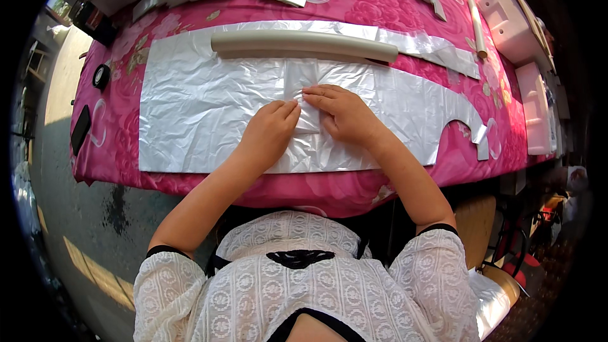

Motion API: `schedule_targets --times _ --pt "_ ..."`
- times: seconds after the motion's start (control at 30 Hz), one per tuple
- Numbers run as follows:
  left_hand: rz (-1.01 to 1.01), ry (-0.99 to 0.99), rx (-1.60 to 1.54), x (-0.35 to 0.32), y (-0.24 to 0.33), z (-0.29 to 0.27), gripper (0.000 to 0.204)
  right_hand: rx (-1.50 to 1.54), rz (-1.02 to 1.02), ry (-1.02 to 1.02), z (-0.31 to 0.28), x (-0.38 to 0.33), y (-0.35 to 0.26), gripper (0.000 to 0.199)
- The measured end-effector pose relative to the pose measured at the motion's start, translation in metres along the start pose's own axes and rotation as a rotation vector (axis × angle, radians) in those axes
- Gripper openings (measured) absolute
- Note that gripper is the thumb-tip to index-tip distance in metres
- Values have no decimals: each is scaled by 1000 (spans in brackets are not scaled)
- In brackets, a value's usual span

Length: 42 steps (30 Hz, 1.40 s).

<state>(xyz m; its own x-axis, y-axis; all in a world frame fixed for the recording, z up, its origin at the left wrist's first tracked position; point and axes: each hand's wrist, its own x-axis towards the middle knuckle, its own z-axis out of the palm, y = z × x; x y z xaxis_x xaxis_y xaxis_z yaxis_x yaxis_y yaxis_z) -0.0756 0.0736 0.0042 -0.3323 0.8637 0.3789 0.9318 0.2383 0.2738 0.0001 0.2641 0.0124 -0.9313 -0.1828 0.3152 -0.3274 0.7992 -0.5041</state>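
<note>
Pink floral-covered counter: long beige tube on crinkled white plastic sheet
Hands: fingers bent, touching sheet; grip unclear

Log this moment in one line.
left hand: on white plastic | right hand: on white plastic | beige tube: lying along plastic's far part

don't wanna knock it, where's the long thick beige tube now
In the head view, the long thick beige tube lies crosswise at upper centre, on the far part of the crinkled silvery plastic sheeting, beyond the left hand and right hand.
</note>
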Motion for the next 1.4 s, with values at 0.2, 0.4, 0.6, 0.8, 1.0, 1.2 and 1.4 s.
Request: schedule_targets --times 0.2,0.4,0.6,0.8,1.0,1.2,1.4 --pt "217 29 -94 -19 5 -13 37 5 -88 55 6 -15 -14 30" --pt "72 -57 -218 -32 17 -19 48 93 -8 91 12 -43 -34 32" --pt "-424 -113 -293 -20 27 -16 45 416 602 -1 1 -19 -33 15" --pt "-696 3 -486 6 14 -11 62 528 941 -182 -11 13 -20 30" --pt "-735 -26 -542 6 3 -5 69 423 903 -138 -7 17 -27 32" --pt "-806 -50 -700 9 1 -6 71 413 897 -192 -12 22 -25 33" --pt "-620 31 -304 13 12 -17 70 408 947 -293 -8 28 -8 35"
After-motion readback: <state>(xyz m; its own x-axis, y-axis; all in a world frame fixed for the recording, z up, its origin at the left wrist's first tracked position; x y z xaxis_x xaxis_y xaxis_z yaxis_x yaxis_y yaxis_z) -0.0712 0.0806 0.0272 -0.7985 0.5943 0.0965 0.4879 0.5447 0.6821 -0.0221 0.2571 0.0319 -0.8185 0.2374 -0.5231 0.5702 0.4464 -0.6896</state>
